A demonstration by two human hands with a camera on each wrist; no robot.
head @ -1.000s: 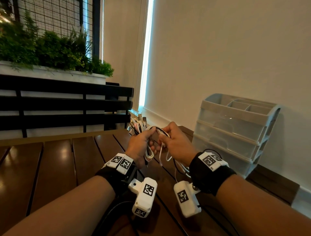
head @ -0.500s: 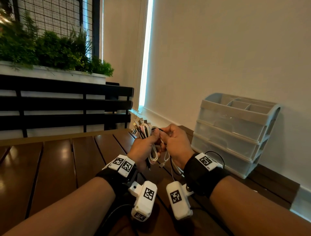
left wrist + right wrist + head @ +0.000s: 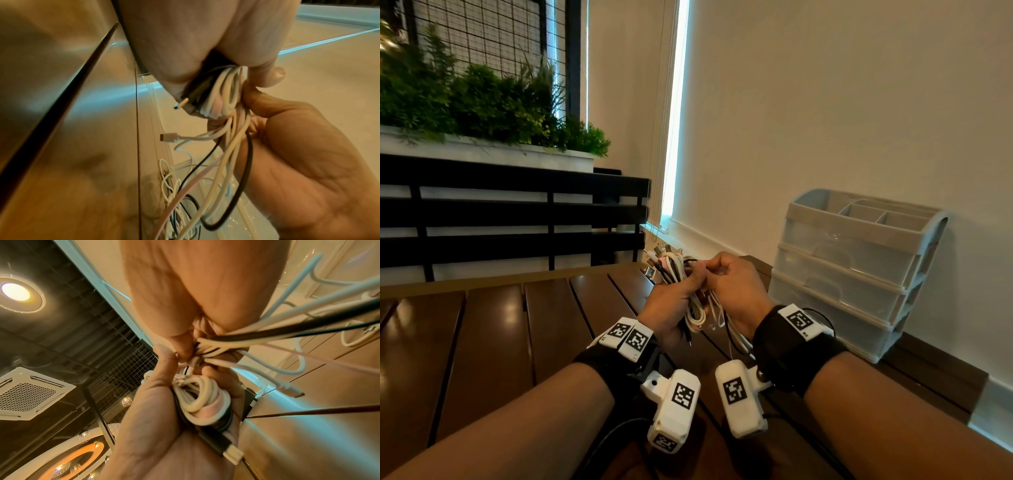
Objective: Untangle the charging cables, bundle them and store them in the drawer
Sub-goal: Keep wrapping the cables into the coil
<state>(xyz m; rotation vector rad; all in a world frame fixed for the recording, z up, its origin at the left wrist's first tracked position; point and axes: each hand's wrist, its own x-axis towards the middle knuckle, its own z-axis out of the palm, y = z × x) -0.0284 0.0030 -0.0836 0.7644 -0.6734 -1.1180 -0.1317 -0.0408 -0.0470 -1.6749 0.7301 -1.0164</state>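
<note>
Cable bundle [image 3: 681, 274] half-hidden in left hand [image 3: 671, 301]

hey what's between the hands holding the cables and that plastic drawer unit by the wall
In the head view, only bare wooden table lies between the right hand and the drawer unit; cables stay at the hands.

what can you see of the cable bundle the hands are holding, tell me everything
The cable bundle is a handful of thin cords, mostly white or cream, with one pale pink and some black. The left hand grips the gathered loops in its fist, plug ends sticking out above; the right hand pinches strands beside it. It is held in the air above the wooden table. Loose tails hang below, one ending in a white connector.
</note>
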